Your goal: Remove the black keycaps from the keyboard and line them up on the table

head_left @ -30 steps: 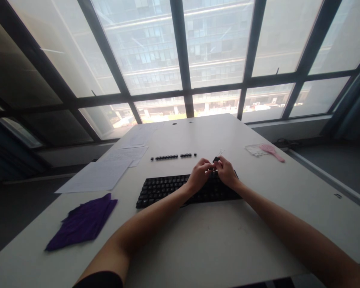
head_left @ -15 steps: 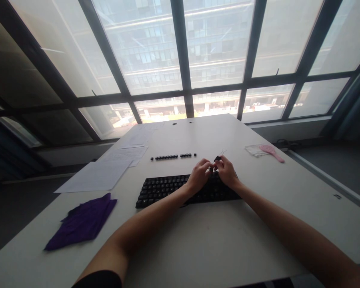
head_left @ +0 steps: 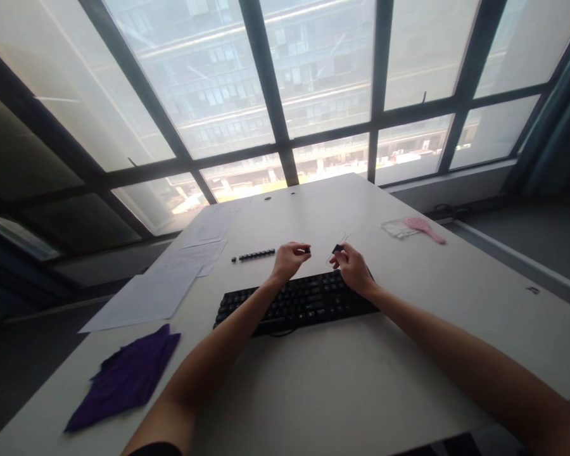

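A black keyboard [head_left: 308, 297] lies on the white table, partly under my forearms. My left hand [head_left: 291, 259] is above its back edge, a small black keycap [head_left: 307, 250] pinched between thumb and fingers. Over the keyboard's right back part, my right hand [head_left: 354, 267] grips a small black tool [head_left: 337, 249] with thin wire loops [head_left: 344, 239] sticking out. Behind the keyboard, left of my left hand, runs a row of black keycaps [head_left: 257, 254]; its right part is hidden by that hand. A single keycap [head_left: 234, 259] sits at the row's left end.
White paper sheets [head_left: 145, 297] cover the table's left side, with a folded purple cloth [head_left: 126, 380] nearer me. At the right lie a pink brush [head_left: 424, 229] and a clear plastic bag [head_left: 396, 228]. Large windows stand beyond the table [head_left: 323, 206].
My left hand has moved left, away from my right hand and toward the keycap row, carrying a keycap. My right hand stays over the keyboard's right part. The camera view has tilted and shifted slightly.
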Tool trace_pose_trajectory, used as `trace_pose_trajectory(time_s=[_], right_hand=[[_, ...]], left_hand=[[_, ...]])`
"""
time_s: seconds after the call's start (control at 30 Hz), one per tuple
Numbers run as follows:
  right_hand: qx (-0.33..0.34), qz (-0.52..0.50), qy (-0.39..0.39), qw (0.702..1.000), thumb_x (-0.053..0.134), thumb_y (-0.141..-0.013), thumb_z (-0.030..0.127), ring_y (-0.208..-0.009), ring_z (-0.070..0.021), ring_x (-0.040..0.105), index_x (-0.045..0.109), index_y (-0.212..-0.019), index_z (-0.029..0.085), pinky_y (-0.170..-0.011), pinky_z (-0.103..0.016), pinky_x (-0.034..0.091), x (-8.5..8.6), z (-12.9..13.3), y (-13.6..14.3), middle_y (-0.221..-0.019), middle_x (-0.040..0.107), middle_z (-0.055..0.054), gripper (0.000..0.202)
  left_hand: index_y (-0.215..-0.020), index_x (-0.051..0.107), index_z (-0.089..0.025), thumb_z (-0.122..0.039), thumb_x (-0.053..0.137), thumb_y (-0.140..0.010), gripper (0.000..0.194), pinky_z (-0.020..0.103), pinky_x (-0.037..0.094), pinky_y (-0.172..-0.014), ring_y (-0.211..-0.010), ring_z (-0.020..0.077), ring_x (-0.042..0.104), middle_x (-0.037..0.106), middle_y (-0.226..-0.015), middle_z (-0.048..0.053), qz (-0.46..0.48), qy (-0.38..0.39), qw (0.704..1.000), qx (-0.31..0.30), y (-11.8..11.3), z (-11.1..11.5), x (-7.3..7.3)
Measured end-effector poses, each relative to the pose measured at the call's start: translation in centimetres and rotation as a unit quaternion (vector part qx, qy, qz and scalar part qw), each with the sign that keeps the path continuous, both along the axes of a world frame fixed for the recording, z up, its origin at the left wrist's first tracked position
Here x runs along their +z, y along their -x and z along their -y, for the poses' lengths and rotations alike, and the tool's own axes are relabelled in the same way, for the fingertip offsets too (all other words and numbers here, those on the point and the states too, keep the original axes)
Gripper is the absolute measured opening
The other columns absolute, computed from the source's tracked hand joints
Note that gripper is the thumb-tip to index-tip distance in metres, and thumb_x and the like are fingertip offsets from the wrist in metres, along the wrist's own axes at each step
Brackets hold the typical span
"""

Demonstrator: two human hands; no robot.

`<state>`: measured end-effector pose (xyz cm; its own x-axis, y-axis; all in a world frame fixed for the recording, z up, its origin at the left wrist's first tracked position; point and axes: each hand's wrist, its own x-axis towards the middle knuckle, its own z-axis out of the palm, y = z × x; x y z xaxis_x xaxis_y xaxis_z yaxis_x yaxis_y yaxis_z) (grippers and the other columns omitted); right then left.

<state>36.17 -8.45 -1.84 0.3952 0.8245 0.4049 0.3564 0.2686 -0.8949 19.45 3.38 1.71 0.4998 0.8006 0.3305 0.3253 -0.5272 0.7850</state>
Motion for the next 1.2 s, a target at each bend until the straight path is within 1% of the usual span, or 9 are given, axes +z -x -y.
trace_pose_trajectory(time_s=[0.07, 0.17, 0.27, 0.37, 0.43, 0.53, 0.7, 0.9, 1.2], right_hand=[[0.001, -0.001, -0.001, 1.000, 0.048, -0.094, 0.035, -0.061, -0.0156, 0.063, 0.053, -0.089, 0.022, -0.060, -0.027, 0.048, -0.1, -0.1, 0.0, -0.075, 0.070, -0.002, 0.015], [0.001, 0.002, -0.001, 1.000, 0.048, -0.094, 0.035, -0.062, -0.0155, 0.063, 0.053, -0.087, 0.022, -0.061, -0.027, 0.048, -0.3, -0.2, -0.1, -0.076, 0.070, -0.002, 0.016], [0.001, 0.005, -0.002, 1.000, 0.047, -0.094, 0.034, -0.061, -0.0153, 0.063, 0.054, -0.087, 0.022, -0.062, -0.027, 0.048, -0.4, -0.3, -0.1, -0.076, 0.069, -0.002, 0.016], [0.002, 0.005, -0.002, 1.000, 0.047, -0.094, 0.033, -0.061, -0.0150, 0.062, 0.054, -0.088, 0.022, -0.062, -0.027, 0.048, -0.5, -0.3, -0.1, -0.076, 0.069, -0.002, 0.015], [0.002, 0.003, -0.002, 1.000, 0.047, -0.094, 0.033, -0.062, -0.0150, 0.063, 0.054, -0.088, 0.022, -0.062, -0.027, 0.048, -0.5, -0.2, 0.0, -0.076, 0.070, -0.002, 0.014], [0.004, 0.003, 0.001, 1.000, 0.047, -0.094, 0.032, -0.062, -0.0153, 0.063, 0.054, -0.088, 0.022, -0.063, -0.027, 0.048, -0.4, -0.2, 0.0, -0.077, 0.070, -0.002, 0.014], [0.005, 0.001, 0.010, 1.000, 0.047, -0.094, 0.033, -0.063, -0.0155, 0.063, 0.054, -0.086, 0.022, -0.062, -0.027, 0.048, -0.3, -0.2, 0.0, -0.078, 0.071, -0.003, 0.015], [0.003, 0.004, 0.007, 1.000, 0.048, -0.094, 0.032, -0.064, -0.0155, 0.064, 0.054, -0.086, 0.022, -0.062, -0.027, 0.047, -0.3, -0.2, -0.1, -0.077, 0.070, -0.003, 0.014], [0.004, 0.004, 0.009, 1.000, 0.048, -0.094, 0.032, -0.063, -0.0154, 0.063, 0.054, -0.085, 0.022, -0.062, -0.027, 0.047, -0.3, -0.2, 0.0, -0.077, 0.070, -0.002, 0.014]], left_hand=[[-0.097, 0.078, -0.017, -0.017, 0.074, -0.074, 0.023, 0.026, 0.057, -0.071, -0.078, 0.0166, 0.071, 0.075, -0.099, 0.007, -0.022, -0.014, 0.999, 0.019, -0.1, -2.0, 0.5], [-0.099, 0.078, -0.017, -0.017, 0.073, -0.074, 0.026, 0.028, 0.056, -0.076, -0.076, 0.0166, 0.071, 0.076, -0.092, 0.006, -0.097, -0.058, 0.992, 0.050, -1.1, -5.0, 1.0], [-0.103, 0.077, -0.019, -0.018, 0.071, -0.074, 0.030, 0.029, 0.053, -0.081, -0.079, 0.0176, 0.069, 0.077, -0.092, 0.004, -0.185, -0.089, 0.978, 0.033, -2.5, -7.5, 0.9], [-0.111, 0.075, -0.025, -0.022, 0.071, -0.074, 0.037, 0.033, 0.048, -0.091, -0.092, 0.0204, 0.067, 0.077, -0.099, 0.001, -0.254, -0.107, 0.961, 0.015, -3.6, -9.0, 0.1], [-0.113, 0.073, -0.029, -0.025, 0.071, -0.074, 0.040, 0.040, 0.041, -0.098, -0.100, 0.0234, 0.066, 0.076, -0.102, 0.000, -0.285, -0.110, 0.952, 0.015, -4.0, -9.4, -0.5], [-0.114, 0.072, -0.031, -0.028, 0.072, -0.073, 0.041, 0.046, 0.033, -0.101, -0.108, 0.0279, 0.062, 0.076, -0.105, 0.000, -0.305, -0.108, 0.946, 0.013, -4.1, -9.7, -1.3], [-0.120, 0.068, -0.032, -0.030, 0.070, -0.073, 0.047, 0.046, 0.029, -0.099, -0.112, 0.0294, 0.059, 0.075, -0.107, 0.001, -0.315, -0.092, 0.945, 0.000, -3.6, -10.2, -1.9], [-0.121, 0.066, -0.032, -0.032, 0.070, -0.072, 0.049, 0.045, 0.028, -0.100, -0.113, 0.0289, 0.058, 0.075, -0.107, 0.001, -0.325, -0.095, 0.941, -0.013, -3.4, -10.9, -1.9], [-0.125, 0.064, -0.031, -0.039, 0.076, -0.068, 0.058, 0.042, 0.030, -0.098, -0.111, 0.0269, 0.059, 0.073, -0.113, 0.002, -0.333, -0.095, 0.937, -0.035, -2.2, -11.5, -1.0]])
